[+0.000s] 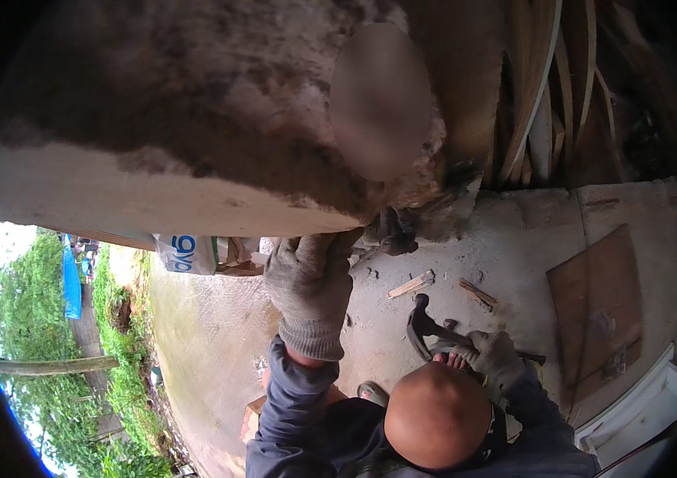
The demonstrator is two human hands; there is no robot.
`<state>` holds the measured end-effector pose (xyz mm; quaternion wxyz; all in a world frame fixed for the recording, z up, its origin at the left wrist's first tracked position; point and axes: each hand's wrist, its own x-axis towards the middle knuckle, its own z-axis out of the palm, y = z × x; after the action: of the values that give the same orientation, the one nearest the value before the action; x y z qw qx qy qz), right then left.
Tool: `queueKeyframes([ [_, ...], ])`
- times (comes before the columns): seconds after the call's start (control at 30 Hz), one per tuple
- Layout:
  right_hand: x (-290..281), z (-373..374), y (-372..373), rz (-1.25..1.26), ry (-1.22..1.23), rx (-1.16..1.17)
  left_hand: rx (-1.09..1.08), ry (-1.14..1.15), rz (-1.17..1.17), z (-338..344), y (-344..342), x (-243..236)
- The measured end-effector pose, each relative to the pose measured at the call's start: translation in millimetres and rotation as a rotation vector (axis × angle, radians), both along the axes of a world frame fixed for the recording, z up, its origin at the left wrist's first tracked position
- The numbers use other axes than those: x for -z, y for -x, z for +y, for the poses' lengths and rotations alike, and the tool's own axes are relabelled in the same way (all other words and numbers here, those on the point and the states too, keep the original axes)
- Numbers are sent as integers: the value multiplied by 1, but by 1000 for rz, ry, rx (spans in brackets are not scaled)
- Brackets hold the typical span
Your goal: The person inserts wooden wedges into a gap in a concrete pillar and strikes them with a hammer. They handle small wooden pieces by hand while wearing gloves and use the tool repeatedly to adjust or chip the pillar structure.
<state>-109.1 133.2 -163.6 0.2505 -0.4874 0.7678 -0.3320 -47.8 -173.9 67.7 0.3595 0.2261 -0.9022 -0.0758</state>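
While knit-gloved left hand (pixel 309 275) presses rough concrete slab (pixel 171 119), right hand (pixel 494 354) grips steel hammer (pixel 422 325).

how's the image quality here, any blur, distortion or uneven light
Head view: strong fisheye bend with a black vignette round the rim; the concrete slab edge curves. A smooth blurred oval patch covers part of the slab. Daylight is soft and flat, brighter at the greenery on the left, dim at the stacked wood strips. The gloved hand and hammer look fairly sharp.
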Motion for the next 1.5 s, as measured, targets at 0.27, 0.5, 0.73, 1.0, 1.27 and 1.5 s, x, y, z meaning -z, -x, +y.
queueKeyframes([
  [0.27, 5, -5, 20, -55, 5, -24, -171, 67, -169, 16, 0, 2],
  [0.5, -7, -15, 16, -112, 47, -11, -166, -8, -153, 15, 1, -5],
  [0.73, -91, -45, -16, -258, 283, -61, -117, 4, -100, 11, -49, -33],
  [1.0, -213, -54, -25, -203, 388, 308, -101, -89, -591, 53, -216, 56],
  [1.27, -296, -62, -118, -30, 723, 278, -14, -350, -816, 33, -294, 171],
  [1.5, -258, -79, -87, 451, 822, 172, 13, -336, -698, 33, -286, 160],
])
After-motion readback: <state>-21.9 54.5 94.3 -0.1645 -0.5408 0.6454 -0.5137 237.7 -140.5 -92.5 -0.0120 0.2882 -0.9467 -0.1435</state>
